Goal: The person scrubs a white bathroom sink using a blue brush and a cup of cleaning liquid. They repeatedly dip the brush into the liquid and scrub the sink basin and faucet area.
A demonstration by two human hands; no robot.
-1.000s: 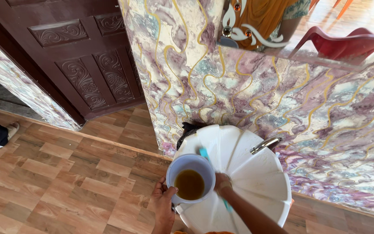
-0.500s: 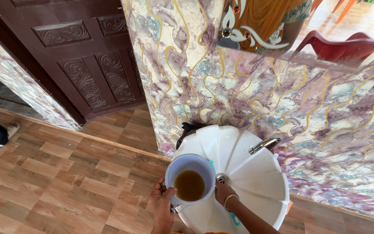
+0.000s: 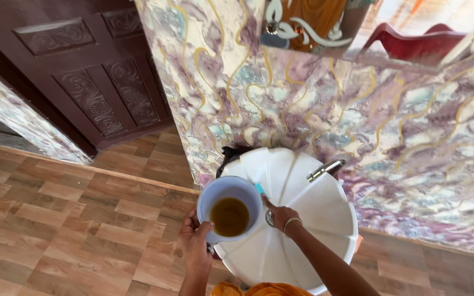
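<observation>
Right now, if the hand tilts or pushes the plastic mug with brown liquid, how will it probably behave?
The mug looks like thin plastic, so probably light itself. The brown liquid fills only its lower part, so a small tilt likely will not spill it. The left hand grips it at one side over the basin, so it may tip if loosened.

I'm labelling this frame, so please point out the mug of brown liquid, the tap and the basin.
mug [image 3: 210,200]: head view, pale inner wall, left side.
tap [image 3: 325,169]: head view, middle of the metal spout.
basin [image 3: 325,211]: head view, bare white right-hand bowl.
</observation>
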